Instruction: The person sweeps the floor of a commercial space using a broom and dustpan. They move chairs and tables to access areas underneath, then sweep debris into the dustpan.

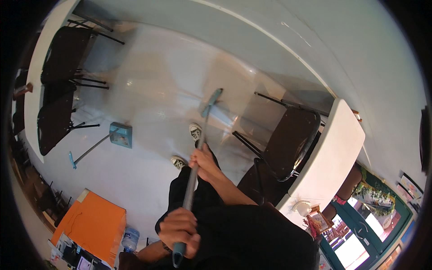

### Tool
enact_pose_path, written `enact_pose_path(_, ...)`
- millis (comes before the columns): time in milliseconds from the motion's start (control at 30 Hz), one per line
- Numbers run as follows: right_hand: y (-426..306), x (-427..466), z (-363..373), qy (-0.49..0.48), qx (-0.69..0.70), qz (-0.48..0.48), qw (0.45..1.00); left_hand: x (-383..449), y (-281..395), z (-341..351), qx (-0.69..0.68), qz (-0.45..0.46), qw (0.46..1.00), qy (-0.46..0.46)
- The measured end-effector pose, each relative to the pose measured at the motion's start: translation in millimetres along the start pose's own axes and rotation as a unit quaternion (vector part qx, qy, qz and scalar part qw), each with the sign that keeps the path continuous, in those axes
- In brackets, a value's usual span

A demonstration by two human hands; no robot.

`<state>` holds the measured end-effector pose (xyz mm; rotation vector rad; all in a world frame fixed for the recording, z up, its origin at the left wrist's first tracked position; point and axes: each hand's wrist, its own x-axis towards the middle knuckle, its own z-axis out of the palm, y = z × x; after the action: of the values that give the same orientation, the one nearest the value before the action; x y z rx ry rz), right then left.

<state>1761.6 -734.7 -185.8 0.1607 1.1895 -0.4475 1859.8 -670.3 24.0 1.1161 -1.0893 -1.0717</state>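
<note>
Both hands grip the grey pole of a broom (190,189). My left hand (178,231) closes round the pole's upper end, just above its blue-green end cap. Farther down the pole, my right hand (203,162) is wrapped round it. The broom's blue head (212,102) rests on the pale, shiny floor beyond my sneakers (195,131). Off to the left, a blue long-handled dustpan (121,135) stands on the floor with some debris in its pan.
Dark folding chairs stand by a white table (332,152) at right and another white table (35,101) at left. An orange-topped counter (96,222) and a water jug (130,239) are at lower left. A wall (270,37) runs along the far side.
</note>
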Motion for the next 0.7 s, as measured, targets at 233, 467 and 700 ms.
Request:
enact_pose_path(233, -43.1, 73.8, -100.1, 0.119, -0.211, -0.126, 0.962, -18.3, -78.7, 29.0, -0.014, -0.025, 0.989, 0.148)
enact_pose_path(467, 0.3, 231.3, -40.5, 0.043, -0.392, -0.162, 0.905, -35.7, -121.5, -26.7, 0.061, -0.031, 0.946, 0.316)
enact_pose_path(700, 157.4, 133.9, 105.5, -0.143, -0.372, -0.027, 0.917, -92.1, -36.3, -102.8, 0.121, 0.128, 0.922, 0.344)
